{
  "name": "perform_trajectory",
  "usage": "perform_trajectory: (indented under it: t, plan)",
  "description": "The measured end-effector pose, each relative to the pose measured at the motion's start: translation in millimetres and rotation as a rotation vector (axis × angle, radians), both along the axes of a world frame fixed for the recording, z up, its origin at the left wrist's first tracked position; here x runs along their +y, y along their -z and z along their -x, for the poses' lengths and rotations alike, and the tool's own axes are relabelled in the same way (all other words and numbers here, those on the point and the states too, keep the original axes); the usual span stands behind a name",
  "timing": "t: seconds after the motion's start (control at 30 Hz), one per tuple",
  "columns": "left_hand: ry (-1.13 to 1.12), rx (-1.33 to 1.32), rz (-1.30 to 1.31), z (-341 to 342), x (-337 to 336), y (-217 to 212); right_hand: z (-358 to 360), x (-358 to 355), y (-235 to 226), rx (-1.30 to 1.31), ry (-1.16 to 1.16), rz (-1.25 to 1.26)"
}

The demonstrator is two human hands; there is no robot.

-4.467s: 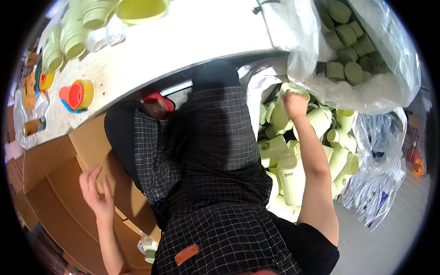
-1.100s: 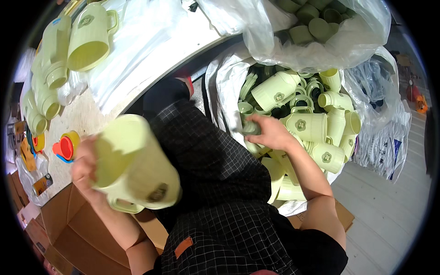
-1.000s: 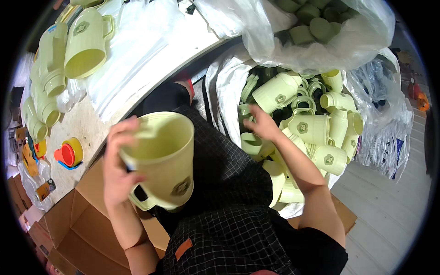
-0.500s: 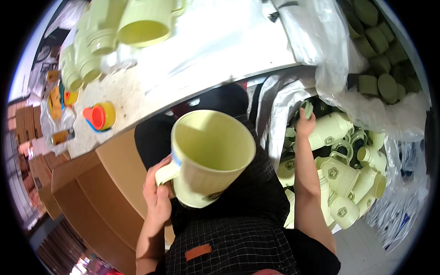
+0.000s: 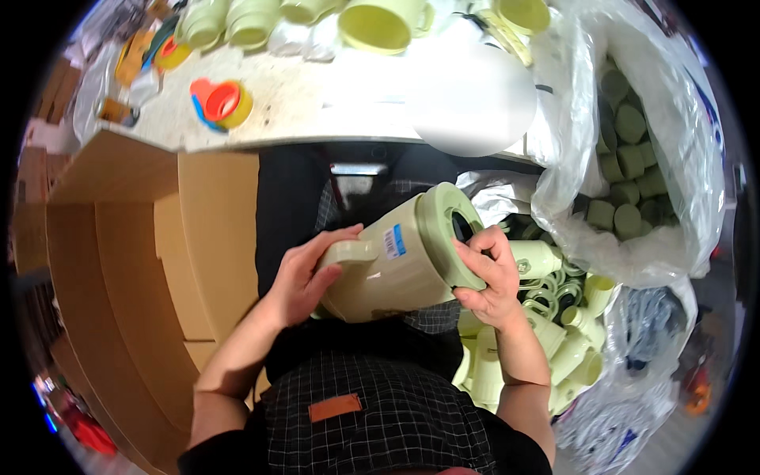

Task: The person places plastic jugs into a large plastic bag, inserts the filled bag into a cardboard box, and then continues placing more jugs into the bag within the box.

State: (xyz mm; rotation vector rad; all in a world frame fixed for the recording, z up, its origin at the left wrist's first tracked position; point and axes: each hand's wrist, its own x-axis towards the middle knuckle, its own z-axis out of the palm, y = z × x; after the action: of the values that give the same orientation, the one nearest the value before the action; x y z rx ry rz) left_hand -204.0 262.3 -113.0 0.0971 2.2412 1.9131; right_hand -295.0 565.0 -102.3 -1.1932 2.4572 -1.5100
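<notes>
Tilted over my lap lies a large pale-green jug (image 5: 376, 277), its open end turned toward the right. My left hand (image 5: 299, 277) is closed around the jug's handle (image 5: 348, 252). A blue-and-white sticker (image 5: 394, 241) shows on the jug's side. At the mouth sits a green ring-shaped lid (image 5: 437, 229) with a dark opening in its middle. My right hand (image 5: 495, 277) grips this lid at its outer edge, thumb below and fingers curled over the opening. Whether the lid is fully seated on the rim I cannot tell.
A worktable (image 5: 289, 99) spans the front, with pale-green vessels (image 5: 376, 28) along its back and a red-and-yellow roll-shaped item (image 5: 228, 103). An open cardboard box (image 5: 127, 237) stands left. At right are a plastic bag (image 5: 570, 190) of green cylindrical pieces (image 5: 629, 162) and piled pale-green parts (image 5: 554, 332).
My right hand has come from the pile at right to the jug, bringing the green lid onto its mouth. The jug has tipped toward the right. My view has shifted.
</notes>
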Motion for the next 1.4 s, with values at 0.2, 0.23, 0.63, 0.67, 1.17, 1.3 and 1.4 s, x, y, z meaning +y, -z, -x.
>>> perform_trajectory:
  t: [0.2, 0.23, 0.63, 0.67, 1.17, 1.3, 1.4]
  plan:
    - [-0.017, 0.072, -0.095, -19, -8, 12, -20, -11, -2, 0.004, -0.033, 0.014]
    - [-0.032, 0.072, -0.069, -22, -7, 10, -22, -12, -3, 0.011, -0.037, 0.006]
    - [-0.088, 0.278, 0.265, -46, 27, 1, 77, 8, -15, -0.37, 0.148, 0.088]
    - [-0.074, 0.298, 0.285, -46, 30, 2, 95, 14, -8, -0.507, 0.158, 0.126]
    - [0.03, 0.185, 0.234, -14, 22, 1, 104, 42, -25, -0.256, 0.68, 0.517]
    - [0.104, 0.225, 0.249, -7, 24, 2, 70, 78, 23, -0.056, 0.713, 0.219]
    - [0.077, 0.248, 0.219, -9, 24, 5, 79, 108, 32, -0.045, 1.008, 0.169]
